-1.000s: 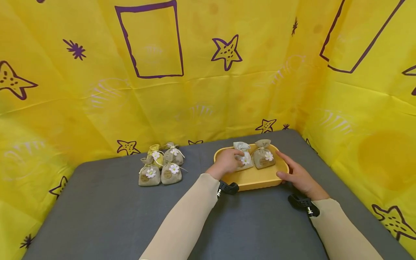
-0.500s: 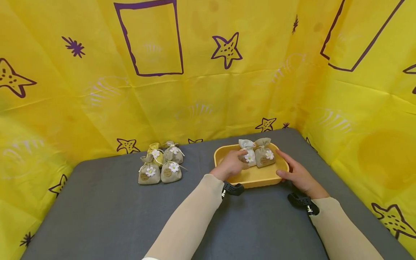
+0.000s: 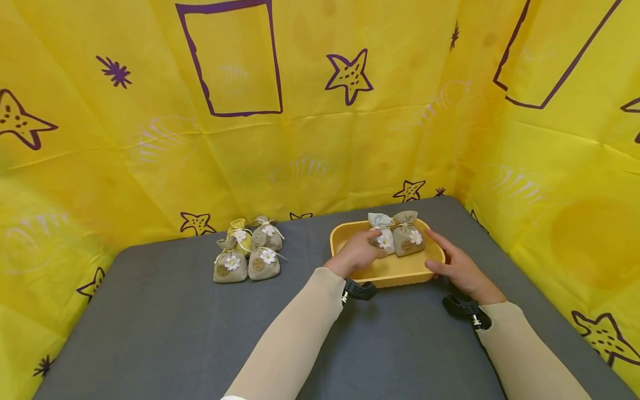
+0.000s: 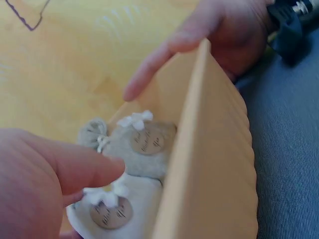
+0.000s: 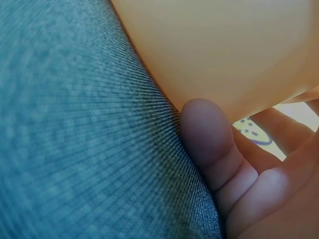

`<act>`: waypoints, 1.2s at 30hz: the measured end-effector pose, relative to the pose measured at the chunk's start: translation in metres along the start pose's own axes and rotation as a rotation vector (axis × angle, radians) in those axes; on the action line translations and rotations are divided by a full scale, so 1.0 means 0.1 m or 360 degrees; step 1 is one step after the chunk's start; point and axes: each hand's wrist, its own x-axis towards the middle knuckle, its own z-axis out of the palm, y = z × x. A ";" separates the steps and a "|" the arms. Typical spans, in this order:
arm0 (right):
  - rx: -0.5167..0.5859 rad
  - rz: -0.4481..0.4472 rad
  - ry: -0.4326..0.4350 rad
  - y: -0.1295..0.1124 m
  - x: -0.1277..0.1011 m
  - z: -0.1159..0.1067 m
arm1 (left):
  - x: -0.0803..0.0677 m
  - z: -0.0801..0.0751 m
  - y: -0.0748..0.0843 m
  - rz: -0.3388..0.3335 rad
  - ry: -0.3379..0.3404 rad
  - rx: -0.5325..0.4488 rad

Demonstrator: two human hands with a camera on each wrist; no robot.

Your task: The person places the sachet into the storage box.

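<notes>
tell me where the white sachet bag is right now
In the head view the white sachet bag sits in the far part of the yellow tray, right of centre, touching the grey sachet on its right, with the left hand against its near side.
</notes>
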 end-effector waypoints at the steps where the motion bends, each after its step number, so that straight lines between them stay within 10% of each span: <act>1: 0.0004 -0.0002 -0.0003 0.00 0.00 0.00 | -0.02 -0.01 0.02 0.0000 -0.0011 -0.0006; 17: 0.0004 -0.0035 -0.0023 0.06 0.00 -0.03 | -0.79 -0.40 0.04 0.0273 0.0009 -0.0092; 24: 0.0005 -0.0026 -0.0026 0.07 -0.01 -0.03 | -1.23 -0.67 -0.35 0.0329 0.0029 -0.0277; 36: -0.0003 -0.0005 -0.0032 0.04 0.00 0.00 | -1.97 -1.16 -1.11 0.0091 0.0103 -0.0180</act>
